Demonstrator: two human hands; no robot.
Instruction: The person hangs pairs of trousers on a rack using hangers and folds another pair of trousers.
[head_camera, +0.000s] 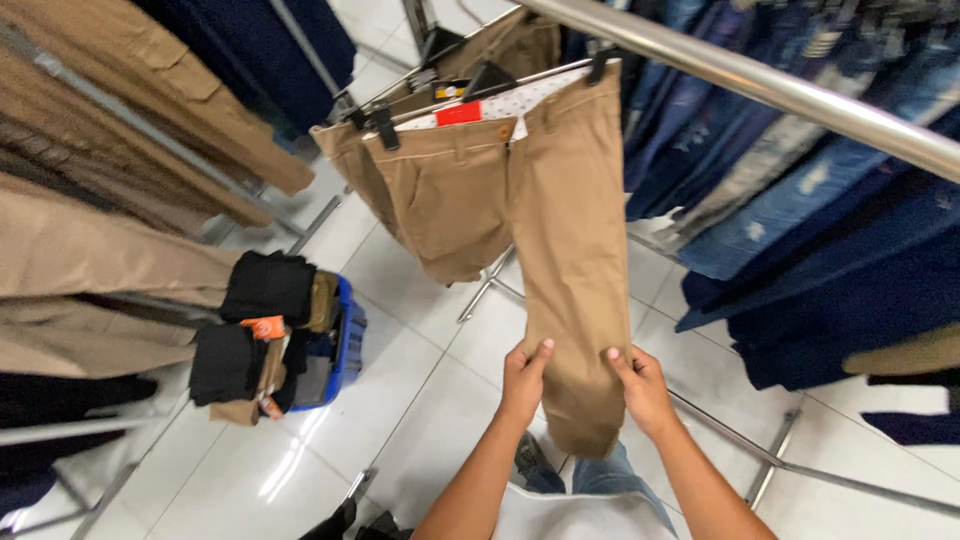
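A pair of tan trousers (560, 210) hangs from a clip hanger on the metal rail (760, 85), waist up and one leg stretched down toward me. My left hand (524, 378) pinches the left edge of that leg near its lower end. Opposite it, my right hand (640, 388) pinches the right edge, so the fabric is spread flat between both hands. More tan trousers (440, 215) hang on hangers just behind, with a red tag at the waistband.
Blue jeans (800, 190) fill the rack to the right. Tan garments (110, 250) hang on racks to the left. A blue basket (340, 345) with black and tan folded clothes sits on the white tiled floor (400, 400). Rack legs cross the floor nearby.
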